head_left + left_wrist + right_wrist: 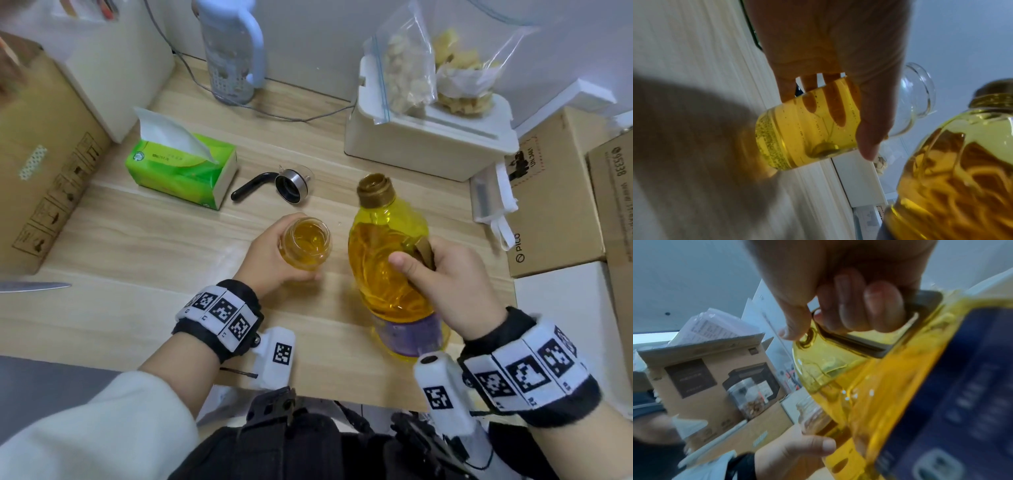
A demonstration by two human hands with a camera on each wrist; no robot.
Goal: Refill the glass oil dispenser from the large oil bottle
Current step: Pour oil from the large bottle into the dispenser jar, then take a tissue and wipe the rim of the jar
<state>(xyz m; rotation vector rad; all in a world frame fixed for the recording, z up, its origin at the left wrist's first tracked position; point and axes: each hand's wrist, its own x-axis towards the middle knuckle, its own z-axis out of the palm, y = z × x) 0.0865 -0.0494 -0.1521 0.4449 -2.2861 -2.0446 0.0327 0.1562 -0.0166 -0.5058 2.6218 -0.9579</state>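
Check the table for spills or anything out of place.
No spill shows on the table. The dispenser's lid lies on its side near the tissue box, off the open glass dispenser. A knife tip juts in at the left edge.

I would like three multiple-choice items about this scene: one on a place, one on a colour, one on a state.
1. Where does the dispenser's spout lid lie?
A. On the table between the tissue box and the large oil bottle
B. On the glass dispenser
C. Inside a cardboard box

2. What colour is the tissue box?
A. Blue
B. Green
C. Red

3. What state is the glass oil dispenser in?
A. Empty and capped
B. Lying on its side
C. Open, with oil inside, held by the left hand

Answers: 1 A, the lid lies on the wood beside the box. 2 B, its wrapper is bright green. 3 C, its open mouth shows yellow oil; the right hand holds the bottle's handle.
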